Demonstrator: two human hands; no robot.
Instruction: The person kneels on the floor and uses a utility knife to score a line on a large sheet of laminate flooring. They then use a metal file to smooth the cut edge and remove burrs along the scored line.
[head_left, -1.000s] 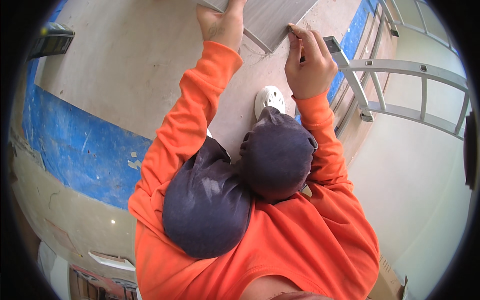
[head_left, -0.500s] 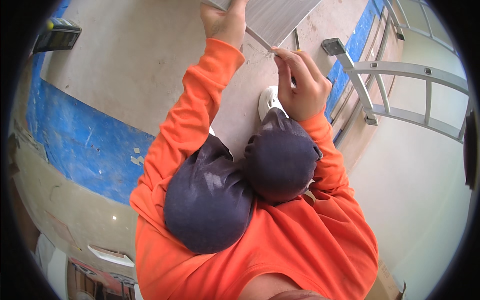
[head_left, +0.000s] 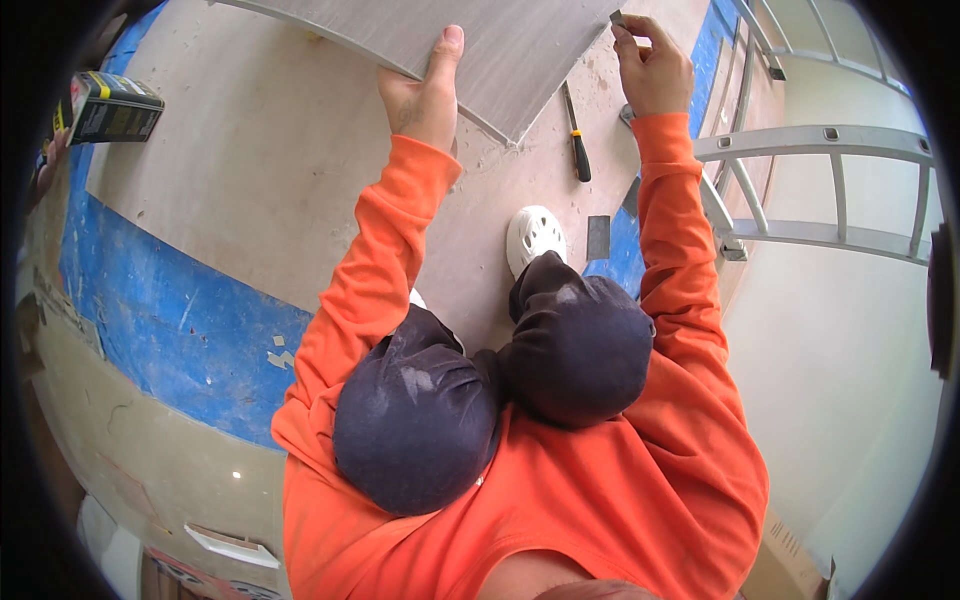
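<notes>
My left hand (head_left: 425, 100) grips the near edge of a grey wood-grain panel (head_left: 500, 45), its thumb on top and the fingers hidden beneath. The panel's near corner points toward me, and its far part runs out of view. To the right of the panel, my right hand (head_left: 655, 72) pinches a small dark grey flat piece (head_left: 617, 18) between thumb and fingertips. This piece is close to the panel's right edge; I cannot tell whether they touch. On the floor between my hands lies a thin tool with a black and orange handle (head_left: 580, 158).
A dark rectangular can (head_left: 120, 108) stands far left, with what looks like another person's hand (head_left: 48, 165) beside it. A metal ladder (head_left: 820, 140) lies at the right. A grey rectangle (head_left: 598, 237) rests near my white shoe (head_left: 533, 235). Blue sheeting (head_left: 180, 290) borders the floor.
The panel has shifted left, with its corner turned toward me. My right hand has moved from the panel's corner up and right. The handled tool and grey rectangle now show.
</notes>
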